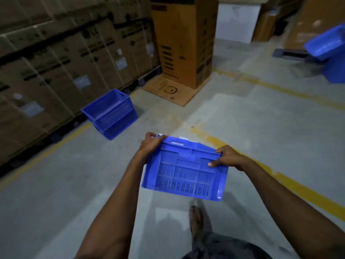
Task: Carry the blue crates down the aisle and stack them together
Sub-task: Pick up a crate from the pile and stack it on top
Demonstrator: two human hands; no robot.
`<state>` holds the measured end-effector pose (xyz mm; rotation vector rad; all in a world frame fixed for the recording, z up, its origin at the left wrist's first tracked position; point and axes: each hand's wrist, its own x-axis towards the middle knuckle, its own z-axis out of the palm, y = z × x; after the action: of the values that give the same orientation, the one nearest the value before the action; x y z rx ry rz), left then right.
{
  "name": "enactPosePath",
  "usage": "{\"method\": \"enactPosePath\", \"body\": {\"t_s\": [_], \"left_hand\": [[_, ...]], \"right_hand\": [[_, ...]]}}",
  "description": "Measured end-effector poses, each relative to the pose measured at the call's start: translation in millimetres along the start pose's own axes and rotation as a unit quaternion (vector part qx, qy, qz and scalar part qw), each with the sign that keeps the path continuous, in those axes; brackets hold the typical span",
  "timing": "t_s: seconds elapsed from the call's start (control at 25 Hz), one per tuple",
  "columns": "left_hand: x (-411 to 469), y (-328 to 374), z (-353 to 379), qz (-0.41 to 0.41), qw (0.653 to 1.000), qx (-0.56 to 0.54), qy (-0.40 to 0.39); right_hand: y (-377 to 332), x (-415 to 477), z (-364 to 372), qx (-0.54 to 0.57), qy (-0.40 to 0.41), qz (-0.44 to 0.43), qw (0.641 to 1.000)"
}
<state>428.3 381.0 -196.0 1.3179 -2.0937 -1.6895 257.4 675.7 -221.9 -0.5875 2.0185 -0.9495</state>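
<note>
Carrying one blue crate (184, 170) down the aisle, tipped so its slotted side faces me. Left hand (151, 144) closed on the far-left rim corner, right hand (225, 156) closed on the right rim, thumb on the wall. Target: crate stack (110, 114) on the floor at 11 o'clock, by the carton wall (56, 62). Plan: level the crate, square it over the stack, lower it so rims nest.

Count, largest first: one tall brown box (183, 40) at 12; stack looks like three crates; two more crates (328, 51) at 2, blurred; one in hand.
</note>
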Motion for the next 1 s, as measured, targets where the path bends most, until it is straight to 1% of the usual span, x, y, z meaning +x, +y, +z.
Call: {"method": "enactPosePath", "body": {"t_s": [0.08,0.16,0.2,0.24,0.4,0.6,0.68,0.76,0.88,0.96,1.0], "left_hand": [[3.8,-6.0,-45.2,0.017,0.999,0.011,-0.040],[23.2,-17.6,-90.8,0.014,0.996,0.033,-0.079],[33.4,-22.4,-109.8,0.010,0.996,0.035,-0.086],[44.8,-25.4,-127.6,0.005,0.996,0.030,-0.078],[91.8,-32.2,-191.3,0.006,0.999,0.034,0.008],[153.2,-26.4,-284.0,0.020,0.996,-0.021,0.080],[191.7,-31.2,-321.4,0.021,0.990,-0.041,0.135],[239.2,-41.1,-364.9,0.019,0.979,-0.088,0.181],[297.1,-59.3,-430.3,0.045,0.974,-0.097,0.198],[328.4,-66.8,-484.0,0.070,0.978,-0.081,0.177],[340.5,-64.4,-511.6,0.076,0.983,-0.064,0.153]], "right_hand": [[-38.3,51.0,20.9,-0.025,-0.015,-0.008,1.000],[-69.1,107.1,42.3,-0.063,-0.033,-0.012,0.997],[-81.8,133.4,53.6,-0.083,-0.037,-0.016,0.996],[-94.9,160.1,65.1,-0.099,-0.036,-0.023,0.994],[-156.9,254.8,107.1,-0.141,-0.014,-0.060,0.988],[-264.3,336.6,158.0,-0.185,0.042,-0.154,0.970],[-302.8,365.8,184.7,-0.190,0.051,-0.188,0.962],[-339.6,398.5,218.7,-0.196,0.063,-0.222,0.953],[-376.7,443.1,277.5,-0.173,0.084,-0.240,0.952],[-401.0,469.0,321.9,-0.154,0.100,-0.233,0.955],[-415.0,477.7,339.6,-0.139,0.109,-0.226,0.958]]}}
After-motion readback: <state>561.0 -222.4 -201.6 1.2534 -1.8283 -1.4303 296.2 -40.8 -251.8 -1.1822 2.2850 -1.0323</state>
